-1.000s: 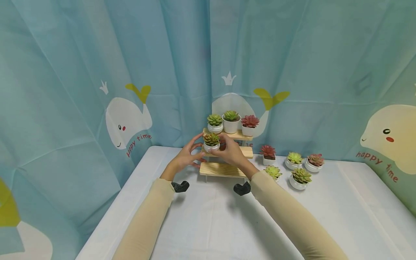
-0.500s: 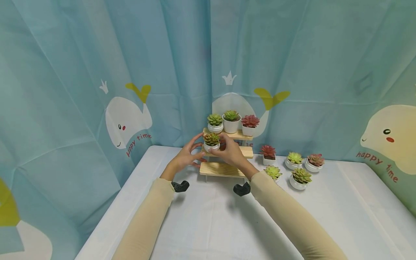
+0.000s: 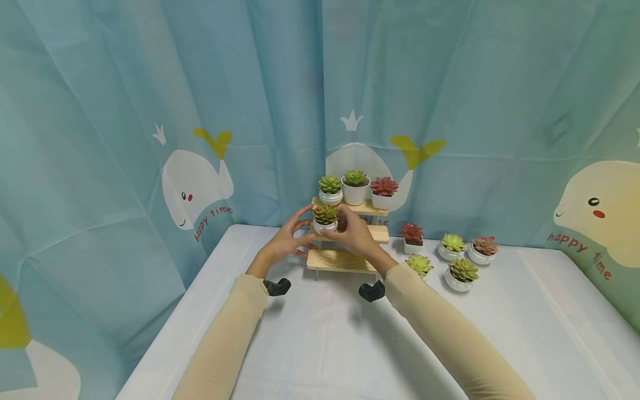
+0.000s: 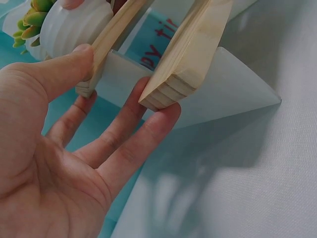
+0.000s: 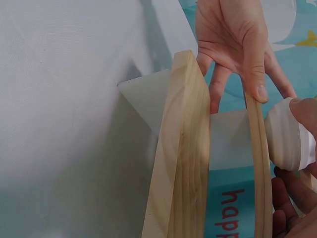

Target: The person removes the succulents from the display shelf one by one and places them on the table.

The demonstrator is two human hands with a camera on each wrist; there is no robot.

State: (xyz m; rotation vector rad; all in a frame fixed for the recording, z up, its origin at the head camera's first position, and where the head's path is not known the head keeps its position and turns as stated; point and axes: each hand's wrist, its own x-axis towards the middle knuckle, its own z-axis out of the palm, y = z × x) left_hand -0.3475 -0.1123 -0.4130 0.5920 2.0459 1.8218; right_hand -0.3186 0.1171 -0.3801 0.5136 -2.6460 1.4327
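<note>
In the head view, my right hand [image 3: 356, 234] holds a potted succulent [image 3: 325, 215] with brownish-green leaves. Its white ribbed pot [image 5: 286, 136] sits at the left end of the middle board of a three-step wooden plant stand [image 3: 340, 261], thumb on one side and fingers curled on the other. My left hand [image 3: 284, 243] steadies that same end of the stand. The left wrist view has the left thumb on the middle board's end, one finger behind it, and two fingers touching the lower board [image 4: 181, 64]. Part of the right hand is out of frame in its wrist view.
Along the top board stand a green succulent [image 3: 330, 185], a taller green one [image 3: 355, 188] and a red one [image 3: 384, 193]. Several more potted succulents, including a red one [image 3: 413, 238] and a green one [image 3: 462, 273], stand right of the stand. A blue curtain [image 3: 280, 83] hangs behind.
</note>
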